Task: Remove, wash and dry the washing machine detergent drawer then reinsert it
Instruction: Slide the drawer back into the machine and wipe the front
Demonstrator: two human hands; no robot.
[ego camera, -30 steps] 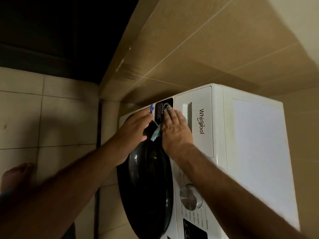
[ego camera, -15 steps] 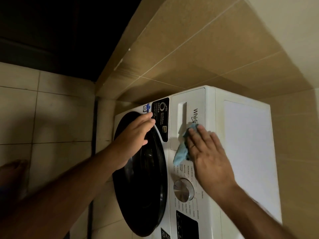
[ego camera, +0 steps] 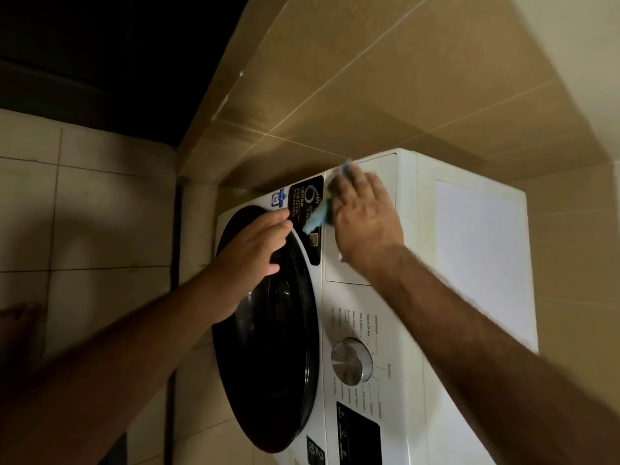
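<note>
A tilted, dim view looks down over a white front-loading washing machine (ego camera: 469,263) standing against tan wall tiles (ego camera: 369,78); pale floor tiles (ego camera: 100,229) lie to its left, where a bare foot (ego camera: 20,317) shows faintly in shadow. The detergent drawer (ego camera: 349,270) sits closed in the machine's front panel, flush at the corner nearest the wall, just beside a black label sticker (ego camera: 310,199). The right hand (ego camera: 364,213) lies flat on the drawer front, fingers straight and held close together, pressing a light blue cloth (ego camera: 318,216) against the panel; the cloth peeks out past the fingertips and below the hand's edge, blurred by motion. The left hand (ego camera: 258,243) rests on the upper rim of the round black door (ego camera: 268,330), fingers loosely bent over the edge and touching it; whether they truly grip the rim cannot be told. Lower on the panel are a silver program dial (ego camera: 351,360) ringed by small printed labels and a dark display (ego camera: 359,431); both forearms reach in from the bottom of the view.
</note>
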